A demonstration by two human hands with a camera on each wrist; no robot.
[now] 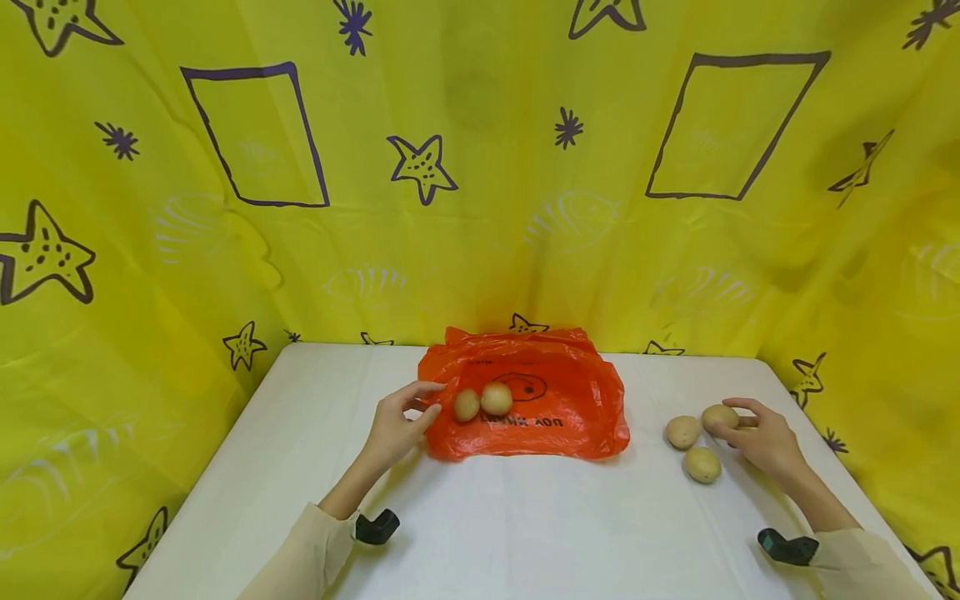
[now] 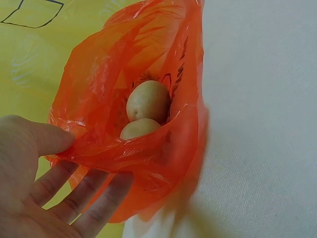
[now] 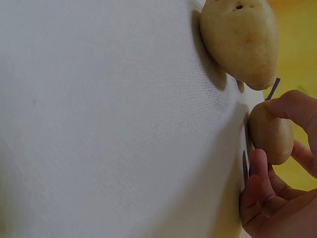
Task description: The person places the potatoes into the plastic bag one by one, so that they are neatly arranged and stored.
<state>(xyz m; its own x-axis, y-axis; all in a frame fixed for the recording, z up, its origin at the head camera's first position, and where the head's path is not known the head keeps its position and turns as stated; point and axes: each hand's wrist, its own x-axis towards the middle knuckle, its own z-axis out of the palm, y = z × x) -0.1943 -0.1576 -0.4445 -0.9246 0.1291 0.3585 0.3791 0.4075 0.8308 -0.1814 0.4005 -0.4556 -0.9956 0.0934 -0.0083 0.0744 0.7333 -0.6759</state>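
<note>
An orange-red plastic bag lies on the table with its mouth held partly open. Inside it, two potatoes sit against each other. My left hand pinches the bag's near rim, thumb on the inner side and fingers behind the film, as the left wrist view shows. Over at the right, my right hand grips a potato between thumb and fingers, low over the table. Beside it rest two more potatoes, a left one and a nearer one.
White cloth covers the table. Yellow curtains printed with stars and fish enclose the back and both sides, close behind the bag. A black wrist device is strapped at the left sleeve, and another at the right.
</note>
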